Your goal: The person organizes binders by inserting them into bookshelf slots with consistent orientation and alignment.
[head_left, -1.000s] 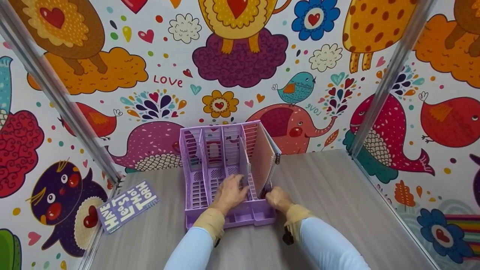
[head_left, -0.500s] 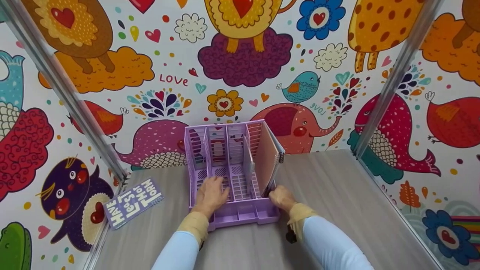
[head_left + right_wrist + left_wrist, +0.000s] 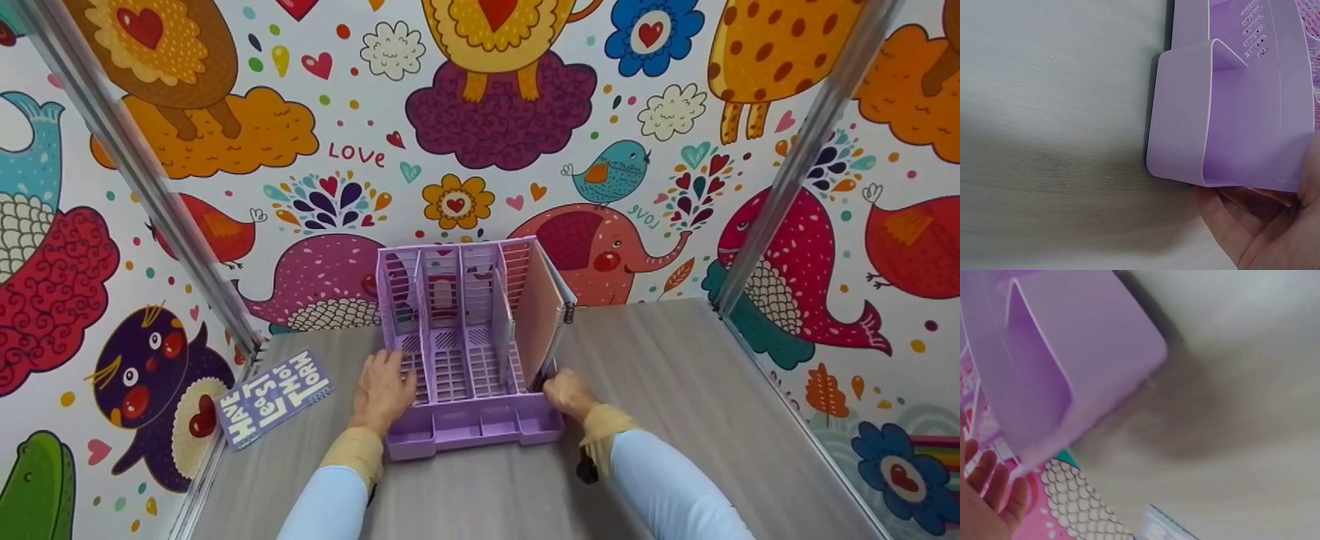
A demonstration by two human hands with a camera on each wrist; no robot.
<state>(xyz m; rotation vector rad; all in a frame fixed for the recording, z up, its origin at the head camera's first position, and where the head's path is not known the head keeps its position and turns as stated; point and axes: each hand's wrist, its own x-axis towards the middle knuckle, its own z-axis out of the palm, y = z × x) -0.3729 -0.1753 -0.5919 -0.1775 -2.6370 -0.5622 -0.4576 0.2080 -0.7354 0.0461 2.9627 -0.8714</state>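
Observation:
A purple desk file organizer [image 3: 465, 420] with upright dividers and small front trays stands on the table. My left hand [image 3: 384, 391] is at its left front corner, fingers loosely bent over the side wall; in the left wrist view those fingers [image 3: 996, 486] hold nothing, and whether they touch the wall is unclear. At the right front corner, my right hand [image 3: 568, 393] grips the organizer's side, its fingers [image 3: 1224, 219] partly hidden behind the end wall. Spiral notebooks [image 3: 541, 319] stand upright in the rightmost slot. A thin pale board or booklet [image 3: 503, 307] stands one slot over.
A purple notebook [image 3: 276, 397] with large white lettering lies flat on the table [image 3: 645, 390], left of the organizer. Behind it rises a wall [image 3: 480, 195] printed with cartoon animals. Metal posts [image 3: 795, 165] frame both sides.
My left hand has moved left, from the inner slots to the organizer's left side. My right hand stays at the right front corner. The head view has shifted slightly.

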